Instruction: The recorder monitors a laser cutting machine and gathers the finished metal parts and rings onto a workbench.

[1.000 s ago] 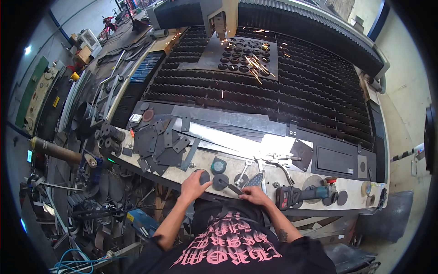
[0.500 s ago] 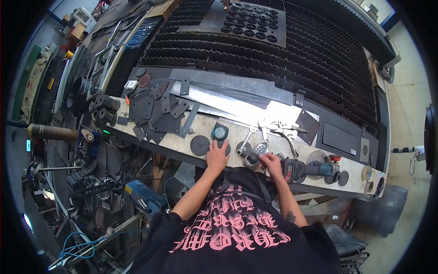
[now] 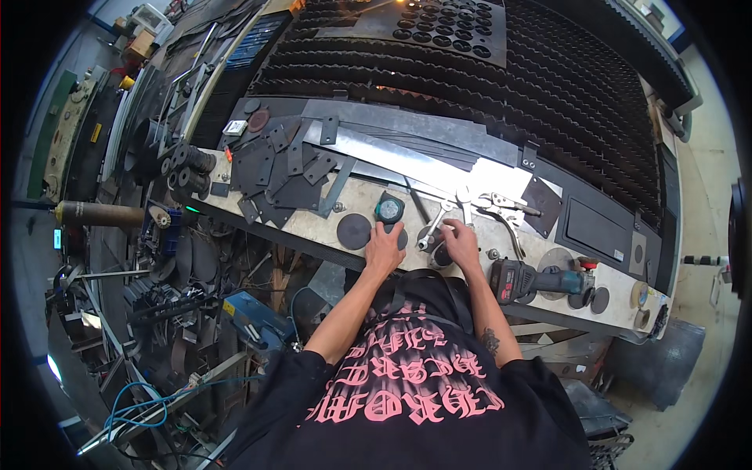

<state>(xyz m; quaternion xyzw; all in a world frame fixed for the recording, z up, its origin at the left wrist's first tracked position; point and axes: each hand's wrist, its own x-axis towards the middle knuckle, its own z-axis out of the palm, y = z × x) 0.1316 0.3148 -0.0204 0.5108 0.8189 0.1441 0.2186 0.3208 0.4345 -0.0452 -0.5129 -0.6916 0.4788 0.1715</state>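
Note:
My left hand [image 3: 385,246] rests on the bench with its fingers stretched out, over a dark round disc [image 3: 402,237]. Just beyond the fingertips stands a black and teal tape measure [image 3: 389,208]. Another dark disc [image 3: 354,232] lies flat to the left of that hand. My right hand [image 3: 460,244] has its fingers bent together beside a combination wrench [image 3: 435,225]; whatever they hold is hidden. Below them a dark round item [image 3: 442,255] is partly covered by the hand. Behind the wrench lies a slim dark bar [image 3: 417,200].
Locking pliers [image 3: 507,213] lie beyond my right hand, and a cordless angle grinder [image 3: 540,280] is to its right. Dark metal plates [image 3: 274,176] are piled at the left. Behind the bench [image 3: 313,229] runs a toothed slat bed [image 3: 376,82] carrying a sheet with round cutouts [image 3: 454,27].
My right hand has moved forward and left toward the wrench. A shiny object seen beside it is no longer visible, and the slim dark bar now shows. My left hand stays by the tape measure.

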